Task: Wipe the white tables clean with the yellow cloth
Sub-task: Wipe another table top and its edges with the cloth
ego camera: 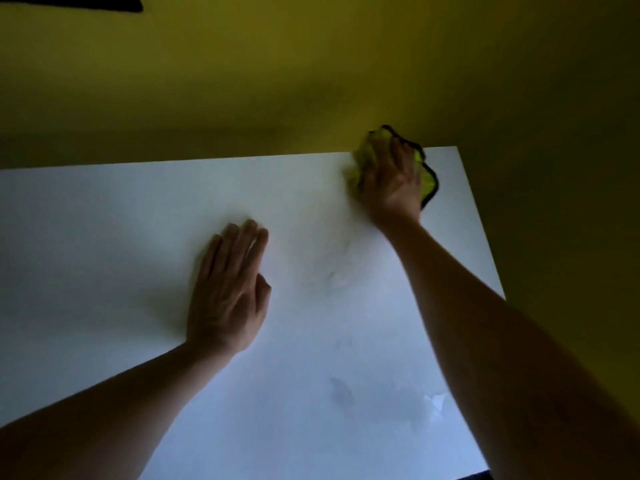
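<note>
Yellow wall [311, 64] fills the whole top and right of your view, dim light. White table [104, 237] takes most of the rest, far edge butted against the wall, right edge running down toward you. Faint grey smudges [341, 393] on the tabletop between your forearms, another faint patch nearer the middle.

Your left hand [228, 292] lies flat on the table mid-surface, palm down, fingers straight and together, gripping nothing.

Your right hand [393, 181] is out at the far right corner of the table, on top of the yellow cloth [427, 181], pressing it onto the surface; fingers spread over the bunched fabric, curl looks slight but blur makes it hard to judge.

Cloth is bunched up, dark-edged, sticking out past your fingers on the left and right, its top just touching the table's far edge at the wall.

Small dark shape [69, 2] at the top left corner, can't tell what it is
</note>
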Available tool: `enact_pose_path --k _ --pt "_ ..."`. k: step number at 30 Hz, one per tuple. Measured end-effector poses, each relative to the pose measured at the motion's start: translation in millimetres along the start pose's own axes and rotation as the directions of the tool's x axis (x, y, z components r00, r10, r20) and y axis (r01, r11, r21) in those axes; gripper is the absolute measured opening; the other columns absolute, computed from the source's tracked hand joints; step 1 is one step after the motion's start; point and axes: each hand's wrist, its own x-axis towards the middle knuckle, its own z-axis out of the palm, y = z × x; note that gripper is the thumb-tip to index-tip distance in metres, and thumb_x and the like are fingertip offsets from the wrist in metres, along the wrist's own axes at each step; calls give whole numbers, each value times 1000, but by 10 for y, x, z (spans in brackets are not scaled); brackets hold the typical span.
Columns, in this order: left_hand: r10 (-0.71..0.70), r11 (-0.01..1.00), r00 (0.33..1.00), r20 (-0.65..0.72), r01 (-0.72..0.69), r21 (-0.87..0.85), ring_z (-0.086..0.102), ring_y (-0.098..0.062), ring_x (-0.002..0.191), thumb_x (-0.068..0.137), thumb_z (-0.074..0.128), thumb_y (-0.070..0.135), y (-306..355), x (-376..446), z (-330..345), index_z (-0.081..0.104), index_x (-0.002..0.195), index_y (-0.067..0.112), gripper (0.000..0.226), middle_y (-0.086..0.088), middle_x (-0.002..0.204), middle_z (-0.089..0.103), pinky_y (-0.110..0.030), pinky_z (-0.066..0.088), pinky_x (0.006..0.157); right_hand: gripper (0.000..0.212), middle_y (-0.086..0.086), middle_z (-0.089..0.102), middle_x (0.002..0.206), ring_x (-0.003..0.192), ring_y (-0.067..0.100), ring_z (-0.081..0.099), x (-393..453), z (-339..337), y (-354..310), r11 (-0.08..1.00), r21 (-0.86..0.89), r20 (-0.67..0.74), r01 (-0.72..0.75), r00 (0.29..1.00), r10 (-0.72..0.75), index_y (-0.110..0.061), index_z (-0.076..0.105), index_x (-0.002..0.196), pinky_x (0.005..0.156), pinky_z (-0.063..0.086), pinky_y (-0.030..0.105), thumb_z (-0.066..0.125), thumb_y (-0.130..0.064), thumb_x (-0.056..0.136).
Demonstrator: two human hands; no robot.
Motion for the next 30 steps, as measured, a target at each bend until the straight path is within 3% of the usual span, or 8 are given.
enact_pose_path --k 4,10,13,16,20,22,25,30 --pt "7 1000 1000 -25 -7 2 31 -38 154 95 34 22 17 -7 15 38 158 6 65 -14 167 32 -57 27 124 65 11 27 163 152 30 18 187 -210 635 993 17 -75 -116 990 117 -20 31 156 123 15 46 26 -42 96" --pt "1 1000 1000 -24 -1 -13 31 -38 154 95 33 21 16 9 -6 39 157 5 65 -14 167 32 -57 26 124 59 6 16 167 154 25 10 160 -71 283 968 -41 -68 -248 967 245 -24 20 159 124 13 46 29 -43 105" --pt "-3 1000 999 -42 2 -18 32 -38 153 95 35 20 6 19 10 41 157 6 64 -14 166 34 -58 27 124 65 1 6 168 155 23 1 -98 140 -343 989 -145 100 -6 995 21 -29 10 160 123 5 46 28 -49 102" --pt "15 1000 998 -65 -16 -17 33 -38 152 94 37 18 -42 11 30 42 156 5 63 -15 165 35 -58 27 123 65 2 17 167 155 21 8 -455 318 -1029 961 -12 134 276 953 -272 -29 24 158 123 6 45 40 -47 98" --pt "34 999 995 -92 -35 -9 34 -38 152 95 39 17 -78 8 41 42 156 5 62 -16 165 35 -57 27 124 58 4 28 163 153 21 17 -508 291 -1018 918 109 107 381 914 -392 -27 36 155 123 10 42 46 -42 99" --pt "45 999 994 -95 -45 -5 33 -37 152 95 39 18 -83 16 56 41 156 6 62 -15 165 35 -56 26 124 59 3 27 163 152 23 19 -390 222 -679 952 79 82 297 949 -303 -29 34 155 123 13 43 46 -44 99" --pt "40 999 994 -100 -42 -18 33 -37 153 96 36 19 -85 32 68 42 156 7 62 -14 166 35 -55 25 125 58 3 26 164 152 25 19 -163 -28 87 1000 2 16 19 1000 -19 -30 31 156 121 20 43 41 -46 101" --pt "20 1000 995 -96 -22 -20 34 -38 152 95 36 19 -50 30 52 44 155 5 62 -15 165 37 -56 26 124 56 10 24 164 152 27 18 -99 -335 878 980 -11 -80 -199 977 197 -21 28 157 124 12 40 36 -36 104"
